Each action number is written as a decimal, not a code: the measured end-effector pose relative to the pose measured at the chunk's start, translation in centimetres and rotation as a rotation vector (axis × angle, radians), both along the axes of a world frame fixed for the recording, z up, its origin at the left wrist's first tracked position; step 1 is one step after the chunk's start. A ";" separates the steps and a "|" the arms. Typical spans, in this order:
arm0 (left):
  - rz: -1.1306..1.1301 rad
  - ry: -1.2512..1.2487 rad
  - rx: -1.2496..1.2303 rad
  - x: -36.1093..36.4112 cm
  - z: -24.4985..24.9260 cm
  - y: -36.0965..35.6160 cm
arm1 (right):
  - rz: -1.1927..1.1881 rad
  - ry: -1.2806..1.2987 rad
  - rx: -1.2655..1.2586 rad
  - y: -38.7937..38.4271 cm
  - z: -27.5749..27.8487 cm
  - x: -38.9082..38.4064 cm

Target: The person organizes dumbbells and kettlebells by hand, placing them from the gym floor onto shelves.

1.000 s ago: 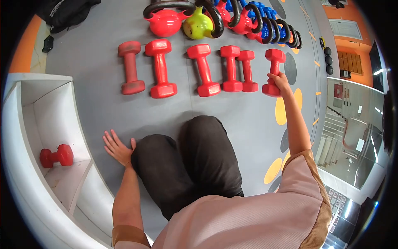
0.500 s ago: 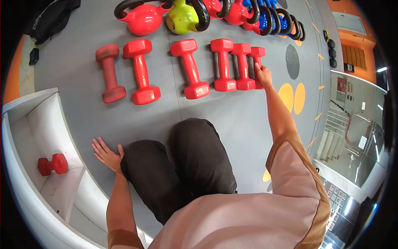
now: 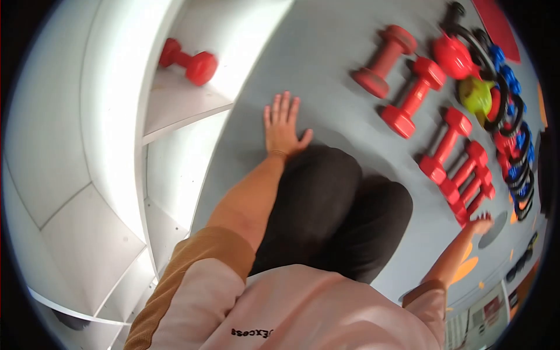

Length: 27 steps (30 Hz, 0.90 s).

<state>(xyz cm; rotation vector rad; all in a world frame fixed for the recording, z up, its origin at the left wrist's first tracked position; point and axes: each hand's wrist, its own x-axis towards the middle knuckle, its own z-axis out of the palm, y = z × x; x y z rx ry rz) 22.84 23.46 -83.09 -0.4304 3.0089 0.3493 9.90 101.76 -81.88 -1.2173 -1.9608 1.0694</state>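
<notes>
My left hand [image 3: 283, 129] is spread flat on the grey floor, fingers apart, beside my left knee and the white shelf. It holds nothing. My right hand [image 3: 480, 224] is at the right, just beside the nearest end of the row of red dumbbells [image 3: 413, 96]; its fingers are small and blurred, and whether it touches the last dumbbell [image 3: 473, 199] is unclear. Several red dumbbells lie on the floor, among them a duller one [image 3: 385, 61] at the far end. One more red dumbbell [image 3: 201, 67] rests in a shelf compartment.
The white shelf unit [image 3: 185, 122] stands along the left. Behind the dumbbells is a line of kettlebells, with a red one [image 3: 452, 57] and a yellow-green one [image 3: 475, 96]. My dark-trousered knees [image 3: 326, 181] are at the middle.
The view has swung left, bringing more of the shelf in. My right hand, earlier on the last dumbbell, now shows beside it with blurred fingers. My left hand stays flat on the floor.
</notes>
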 end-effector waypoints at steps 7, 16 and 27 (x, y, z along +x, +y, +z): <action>-0.005 -0.013 0.130 0.1 0.3 -0.2 | 0.956 0.221 0.134 -40.3 6.5 -4.0; 0.001 -0.071 0.185 0.0 -0.2 -0.7 | 2.071 -0.101 -0.286 -82.7 9.0 -6.8; -0.064 -0.076 0.158 -0.7 0.7 -1.2 | 1.976 -0.628 0.638 -105.7 5.0 -0.2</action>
